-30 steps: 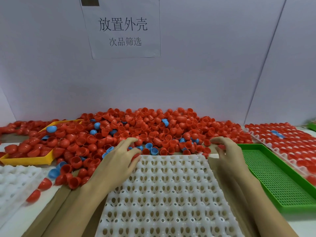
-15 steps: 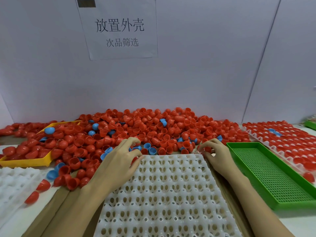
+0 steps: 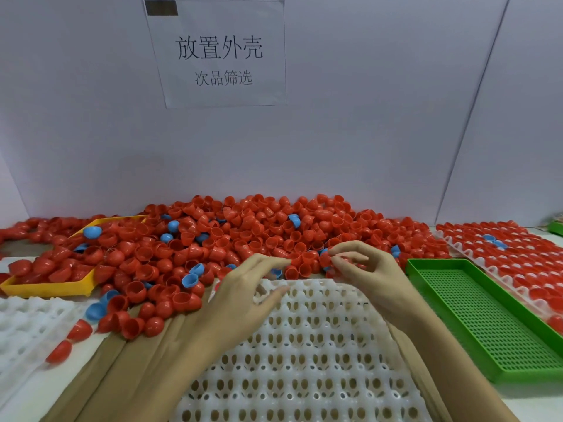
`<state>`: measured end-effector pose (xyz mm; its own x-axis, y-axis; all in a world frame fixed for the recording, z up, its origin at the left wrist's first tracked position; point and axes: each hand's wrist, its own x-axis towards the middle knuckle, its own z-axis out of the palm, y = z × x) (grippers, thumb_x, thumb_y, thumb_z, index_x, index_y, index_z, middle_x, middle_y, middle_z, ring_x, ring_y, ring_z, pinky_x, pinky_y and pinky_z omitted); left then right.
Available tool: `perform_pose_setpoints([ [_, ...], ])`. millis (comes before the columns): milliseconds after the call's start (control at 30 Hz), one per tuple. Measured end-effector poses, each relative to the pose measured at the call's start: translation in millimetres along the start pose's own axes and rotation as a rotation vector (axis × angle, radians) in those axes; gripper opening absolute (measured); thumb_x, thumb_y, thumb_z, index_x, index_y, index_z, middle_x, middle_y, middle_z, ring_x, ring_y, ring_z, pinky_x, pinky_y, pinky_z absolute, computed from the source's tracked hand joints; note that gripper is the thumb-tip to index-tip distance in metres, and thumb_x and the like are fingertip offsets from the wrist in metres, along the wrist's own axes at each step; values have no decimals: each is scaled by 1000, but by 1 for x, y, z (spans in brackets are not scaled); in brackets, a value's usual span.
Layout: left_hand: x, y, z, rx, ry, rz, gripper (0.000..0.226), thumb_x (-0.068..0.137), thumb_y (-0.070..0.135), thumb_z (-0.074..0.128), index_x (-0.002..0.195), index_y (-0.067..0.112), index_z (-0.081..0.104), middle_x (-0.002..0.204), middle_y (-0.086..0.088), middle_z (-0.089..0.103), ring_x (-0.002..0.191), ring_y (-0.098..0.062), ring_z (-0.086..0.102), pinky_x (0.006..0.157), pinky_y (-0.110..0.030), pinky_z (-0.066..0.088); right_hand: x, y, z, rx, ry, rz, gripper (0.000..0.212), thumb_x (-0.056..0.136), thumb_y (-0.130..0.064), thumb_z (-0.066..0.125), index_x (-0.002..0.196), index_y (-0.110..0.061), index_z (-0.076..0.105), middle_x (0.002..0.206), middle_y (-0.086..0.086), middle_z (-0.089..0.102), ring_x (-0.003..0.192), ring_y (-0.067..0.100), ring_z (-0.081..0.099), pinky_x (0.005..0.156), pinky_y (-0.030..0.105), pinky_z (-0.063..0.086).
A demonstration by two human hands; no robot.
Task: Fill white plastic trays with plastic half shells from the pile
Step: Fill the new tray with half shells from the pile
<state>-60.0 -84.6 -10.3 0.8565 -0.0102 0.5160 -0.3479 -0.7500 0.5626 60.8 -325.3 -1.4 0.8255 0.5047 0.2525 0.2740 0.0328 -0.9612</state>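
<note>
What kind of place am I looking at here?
Probably a small factory sorting or packing bench. A big pile of red and blue plastic half shells lies against the wall, white plastic trays wait to be filled, and a printed Chinese sign labels the station.

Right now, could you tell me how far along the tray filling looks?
Done: the tray on the far right is packed with red shells and a few blue. In hand: both hands work at the pile's near edge; the right hand pinches a red shell, while the left hand reaches with fingers extended. Left: the white tray in front holds no shells, nor does the white tray at left.
</note>
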Motion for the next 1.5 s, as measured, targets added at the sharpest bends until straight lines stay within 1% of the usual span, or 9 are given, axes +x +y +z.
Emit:
perform_pose_setpoints([
  [200,-4,23,15,-366,-2,-57,40,93,33,75,129,42,62,114,17,70,94,-5,75,81,-18,58,-10,-10,35,175,-347,95,26,98,-23,76,119,-10,73,115,22,74,107,36,73,93,35,59],
  [400,2,16,8,-601,30,-242,14,99,20,66,112,16,70,99,0,79,81,-22,79,75,-29,63,-14,-16,40,137,-294,171,28,103,-38,64,120,-18,73,95,14,74,80,30,73,73,30,59],
  [733,3,18,4,-677,-95,-375,35,92,38,74,106,9,62,88,-12,78,74,-31,77,69,-31,63,-16,-16,46,-127,-299,99,26,103,-46,61,108,-24,72,70,5,61,53,16,52,50,22,43],
  [933,9,-32,-58,-329,539,-375,19,85,22,84,96,18,68,83,3,74,72,-15,75,66,-20,59,-12,-10,41,-60,-209,188,46,91,-47,70,103,-4,59,69,3,42,52,12,33,47,21,31],
  [1033,-1,-75,-95,25,776,-388,34,89,19,80,119,14,66,111,0,72,100,-18,73,79,-16,57,-11,-9,44,-71,-204,175,45,91,-39,74,106,-2,54,73,9,36,53,14,33,47,23,32],
  [1133,-11,-106,-106,205,586,-502,64,97,23,70,153,9,44,164,-13,33,145,-36,44,113,-47,45,-13,-9,47,-85,-220,177,47,89,-38,76,107,-3,50,70,7,36,53,16,34,48,24,31],
  [1233,-12,-106,-98,367,432,-444,59,102,22,62,157,15,41,172,-4,12,157,-36,13,119,-53,32,-15,-9,48,-142,-212,160,52,86,-46,77,104,-5,50,63,0,50,53,16,47,52,23,44],
  [1400,2,-38,-59,35,229,-143,26,96,22,71,122,27,72,123,14,71,111,-5,68,96,-34,58,-15,-8,46,-200,-271,159,44,89,-51,78,91,-11,62,82,8,75,74,20,69,81,32,60],
  [1500,2,2,-21,-87,-73,35,36,88,37,80,123,31,70,110,22,67,97,-3,68,84,-22,58,-15,-8,46,-133,-329,149,37,94,-50,76,95,-14,69,87,8,74,79,19,68,82,27,57],
])
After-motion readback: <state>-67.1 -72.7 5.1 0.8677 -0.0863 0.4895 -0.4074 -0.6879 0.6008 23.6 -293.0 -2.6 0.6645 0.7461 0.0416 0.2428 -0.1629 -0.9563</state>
